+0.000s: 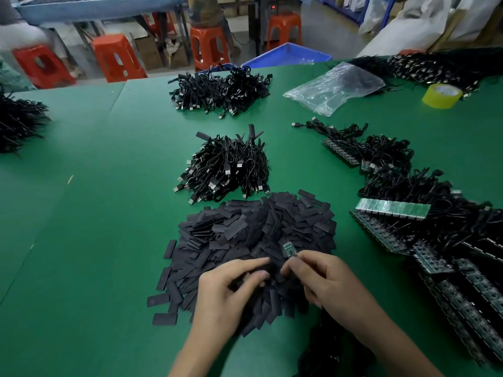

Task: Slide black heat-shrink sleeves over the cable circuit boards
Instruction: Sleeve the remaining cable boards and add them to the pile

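Green circuit board (pixel 288 249), long axis away-leftward

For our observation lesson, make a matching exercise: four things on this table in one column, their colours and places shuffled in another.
1 tape roll
2 plastic bag
3 pile of sleeves
4 circuit board

a clear, far side
b green, held by the right hand
c yellow, far right
d black, nearest the person

Pairs: 1-c, 2-a, 3-d, 4-b

Surface (pixel 95 240): green. Sleeves (pixel 245 227): matte black. Circuit board (pixel 289 249): green. Tape roll (pixel 442 96): yellow. Stools (pixel 117 57): red-orange.
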